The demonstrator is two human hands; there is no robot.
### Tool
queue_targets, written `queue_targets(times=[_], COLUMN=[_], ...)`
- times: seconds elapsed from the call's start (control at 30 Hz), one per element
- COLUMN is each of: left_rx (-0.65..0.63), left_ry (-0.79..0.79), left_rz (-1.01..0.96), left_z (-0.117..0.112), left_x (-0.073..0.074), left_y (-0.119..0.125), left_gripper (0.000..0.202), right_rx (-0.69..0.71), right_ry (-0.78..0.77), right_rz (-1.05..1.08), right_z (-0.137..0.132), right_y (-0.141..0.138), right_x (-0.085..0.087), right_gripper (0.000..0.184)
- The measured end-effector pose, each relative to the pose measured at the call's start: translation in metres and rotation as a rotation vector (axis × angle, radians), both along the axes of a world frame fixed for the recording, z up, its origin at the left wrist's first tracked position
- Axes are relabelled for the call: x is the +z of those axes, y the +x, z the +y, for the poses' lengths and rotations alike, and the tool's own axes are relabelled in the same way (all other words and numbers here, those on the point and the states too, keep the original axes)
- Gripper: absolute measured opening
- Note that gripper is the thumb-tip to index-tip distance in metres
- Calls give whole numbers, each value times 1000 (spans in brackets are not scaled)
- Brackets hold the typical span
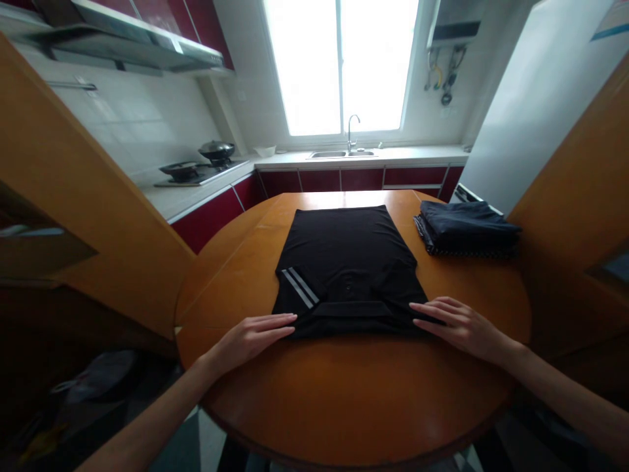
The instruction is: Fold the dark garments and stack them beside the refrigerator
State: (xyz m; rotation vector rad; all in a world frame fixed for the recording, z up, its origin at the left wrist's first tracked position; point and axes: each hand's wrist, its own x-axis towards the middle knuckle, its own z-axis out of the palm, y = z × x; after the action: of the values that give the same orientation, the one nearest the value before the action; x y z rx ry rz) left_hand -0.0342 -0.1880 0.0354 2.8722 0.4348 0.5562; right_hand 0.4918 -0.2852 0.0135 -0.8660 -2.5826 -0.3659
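Note:
A black polo shirt [344,249] lies flat on the round wooden table [363,400], its collar edge towards me. On its left side a sleeve [301,288] with two pale stripes is folded inward over the body. My left hand [258,335] rests at the shirt's near left corner, fingers stretched out and touching the cloth. At the near right corner, my right hand [457,321] lies with its fingers extended over the shirt's edge. Neither hand visibly grips the fabric. The shirt's right sleeve cannot be made out.
A stack of folded dark clothes [466,229] sits at the table's right rear. Wooden door panels [78,216] flank the table. Beyond are a counter with a sink [344,155], a stove with two pans [216,151], and a white fridge [521,111].

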Motion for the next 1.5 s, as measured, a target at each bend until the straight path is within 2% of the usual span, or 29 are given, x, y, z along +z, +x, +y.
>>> queue_targets(times=[0.23, 0.4, 0.5, 0.67, 0.87, 1.03, 1.17, 1.3, 1.4, 1.5], left_rx=[12, 30, 77, 99, 99, 52, 57, 102, 142, 217], left_ry=[-24, -36, -55, -64, -69, -93, -136, -212, -301, -389], left_rz=[-42, -58, -55, -76, -89, -97, -98, -125, -138, -135], left_z=[-7, -19, -23, -22, -21, -27, -41, -48, -40, -20], left_x=[-3, -2, -2, -2, -4, -4, 9, 29, 43, 55], left_y=[-2, -3, -4, -3, -4, -10, -13, -10, -4, 5], left_gripper=[40, 39, 39, 38, 37, 38, 35, 30, 24, 26], right_rx=[-17, -36, -56, -45, 16, 24, 19, 23, 34, 38], right_ry=[-23, -42, -31, -23, 43, 30, -46, -196, -356, -568], right_rz=[-2, 35, 48, -81, -55, 14, 107, 221, 323, 458], right_z=[-8, -20, -26, -26, -20, -31, -50, -60, -52, -32], right_y=[6, 7, 4, -4, -5, -5, -8, -13, -16, -15], right_x=[-3, -7, -4, 6, 8, 6, 12, 31, 46, 58], right_gripper=[48, 52, 55, 58, 48, 41, 35, 37, 33, 25])
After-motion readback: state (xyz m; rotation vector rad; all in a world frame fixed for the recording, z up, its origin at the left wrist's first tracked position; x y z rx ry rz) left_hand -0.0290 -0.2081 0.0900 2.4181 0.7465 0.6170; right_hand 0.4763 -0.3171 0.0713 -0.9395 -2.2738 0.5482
